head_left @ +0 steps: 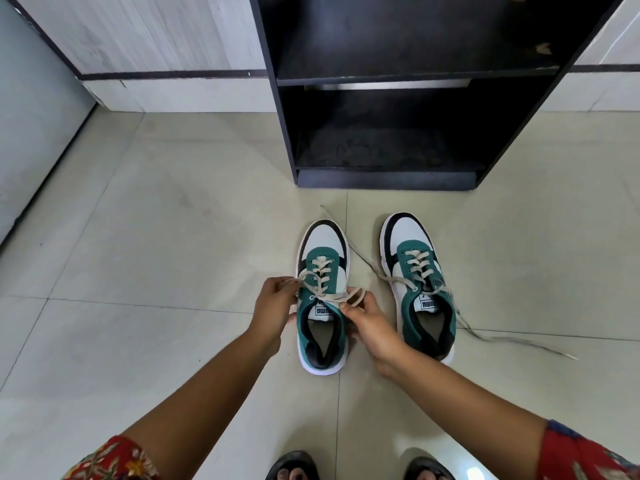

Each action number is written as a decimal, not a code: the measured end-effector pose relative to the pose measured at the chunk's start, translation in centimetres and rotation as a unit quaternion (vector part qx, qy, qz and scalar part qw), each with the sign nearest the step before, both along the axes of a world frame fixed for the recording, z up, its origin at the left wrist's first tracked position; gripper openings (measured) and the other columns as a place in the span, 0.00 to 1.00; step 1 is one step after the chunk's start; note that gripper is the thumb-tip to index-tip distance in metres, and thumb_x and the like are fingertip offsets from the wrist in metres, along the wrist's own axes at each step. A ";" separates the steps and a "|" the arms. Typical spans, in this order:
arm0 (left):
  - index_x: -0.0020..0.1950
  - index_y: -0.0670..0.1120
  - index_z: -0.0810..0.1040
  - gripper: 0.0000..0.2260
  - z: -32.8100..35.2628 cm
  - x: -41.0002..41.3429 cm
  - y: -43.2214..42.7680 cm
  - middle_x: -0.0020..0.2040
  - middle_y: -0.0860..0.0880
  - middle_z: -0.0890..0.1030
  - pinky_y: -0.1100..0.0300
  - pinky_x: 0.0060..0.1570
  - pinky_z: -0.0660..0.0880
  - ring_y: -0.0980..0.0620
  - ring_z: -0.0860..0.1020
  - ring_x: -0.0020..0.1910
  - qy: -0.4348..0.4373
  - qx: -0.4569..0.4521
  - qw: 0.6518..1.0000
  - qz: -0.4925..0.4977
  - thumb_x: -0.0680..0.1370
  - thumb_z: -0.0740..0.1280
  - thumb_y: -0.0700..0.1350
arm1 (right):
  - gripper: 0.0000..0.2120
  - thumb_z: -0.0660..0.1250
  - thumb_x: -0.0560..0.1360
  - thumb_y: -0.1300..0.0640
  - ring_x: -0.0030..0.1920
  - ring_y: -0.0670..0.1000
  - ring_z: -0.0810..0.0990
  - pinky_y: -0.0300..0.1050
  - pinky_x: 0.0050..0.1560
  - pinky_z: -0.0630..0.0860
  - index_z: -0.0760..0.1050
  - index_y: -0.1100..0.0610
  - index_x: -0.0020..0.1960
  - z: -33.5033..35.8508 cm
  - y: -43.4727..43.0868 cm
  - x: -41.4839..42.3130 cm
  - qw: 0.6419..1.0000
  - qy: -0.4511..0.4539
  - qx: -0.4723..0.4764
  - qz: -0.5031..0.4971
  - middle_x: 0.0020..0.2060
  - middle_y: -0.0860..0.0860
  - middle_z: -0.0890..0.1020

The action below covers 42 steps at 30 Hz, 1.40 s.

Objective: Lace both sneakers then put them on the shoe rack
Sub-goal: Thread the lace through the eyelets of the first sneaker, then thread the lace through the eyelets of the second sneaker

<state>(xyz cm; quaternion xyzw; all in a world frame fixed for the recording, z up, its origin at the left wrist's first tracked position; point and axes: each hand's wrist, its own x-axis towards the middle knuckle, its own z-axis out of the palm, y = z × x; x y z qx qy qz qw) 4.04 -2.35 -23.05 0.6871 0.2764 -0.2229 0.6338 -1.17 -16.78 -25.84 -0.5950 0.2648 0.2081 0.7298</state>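
The green, white and black low-top sneaker on the left (322,299) stands on the pale glossy floor tiles (173,237) with its toe toward the rack, and its beige flat lace (320,275) is threaded through all the eyelets that show, crossing up the green throat to the top pair. Both hands are at that top pair: the left hand (275,308) has its fingers (282,284) pinched shut on one end of the lace at the shoe's left side, and the right hand (372,322) has its fingers (349,308) closed on the other end, which forms what looks like a loop over the tongue, though the strands overlap too tightly there to tell whether a knot is begun. So this shoe seems laced and at the tying stage. The matching right-hand sneaker (420,289) stands just beside it, apart from it, also laced up its eyelets, but its loose beige lace ends (485,336) trail untied across the floor to both sides. Judged from that, the lacing is largely done, the tying of both pairs of ends is left, and the placing has not started. The tall black wooden shoe rack (381,116) stands directly beyond the toes; its bottom shelf (381,150) and the shelf above it (398,46) hold no shoes, only dust and scuffs. At the lower edge are red floral sleeves (114,460) and dark sandals (294,467).
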 end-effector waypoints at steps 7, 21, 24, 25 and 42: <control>0.64 0.46 0.67 0.19 0.4 -0.2 -1.0 0.65 0.45 0.70 0.55 0.59 0.67 0.46 0.68 0.63 -0.092 0.150 0.984 -0.013 0.74 0.65 0.41 | 0.17 0.64 0.75 0.54 0.60 0.51 0.74 0.49 0.66 0.70 0.65 0.48 0.62 1.4 -0.8 0.0 0.994 -0.011 -0.101 0.031 0.62 0.49 0.73; 0.70 0.51 0.64 0.21 0.5 1.2 -10.8 0.69 0.50 0.71 0.58 0.63 0.67 0.50 0.70 0.67 -0.245 0.180 0.816 -0.492 0.77 0.62 0.44 | 0.09 0.64 0.76 0.60 0.53 0.49 0.80 0.39 0.50 0.75 0.74 0.51 0.55 1.9 -12.7 -2.9 0.941 -0.118 -0.311 -0.068 0.55 0.51 0.77; 0.65 0.50 0.70 0.17 0.1 1.2 -11.1 0.62 0.51 0.77 0.56 0.59 0.71 0.51 0.75 0.60 -0.313 0.243 0.782 -0.482 0.77 0.63 0.46 | 0.06 0.64 0.76 0.58 0.48 0.44 0.80 0.41 0.48 0.76 0.75 0.50 0.51 1.4 -12.5 -3.7 0.931 -0.133 -0.333 -0.075 0.53 0.49 0.77; 0.61 0.50 0.74 0.14 0.0 1.1 -11.0 0.56 0.52 0.80 0.57 0.55 0.72 0.52 0.77 0.56 -0.337 0.262 0.771 -0.473 0.76 0.64 0.47 | 0.04 0.65 0.75 0.57 0.47 0.44 0.80 0.42 0.47 0.77 0.75 0.49 0.49 1.4 -12.5 -3.9 0.928 -0.132 -0.339 -0.075 0.51 0.48 0.78; 0.47 0.45 0.71 0.15 1.7 2.3 -12.2 0.31 0.51 0.73 0.55 0.37 0.67 0.50 0.73 0.34 -0.250 0.285 0.732 -0.567 0.80 0.53 0.55 | 0.18 0.65 0.73 0.43 0.30 0.47 0.70 0.46 0.35 0.66 0.71 0.56 0.34 2.7 -15.0 -1.3 0.914 -0.090 -0.381 0.107 0.26 0.47 0.72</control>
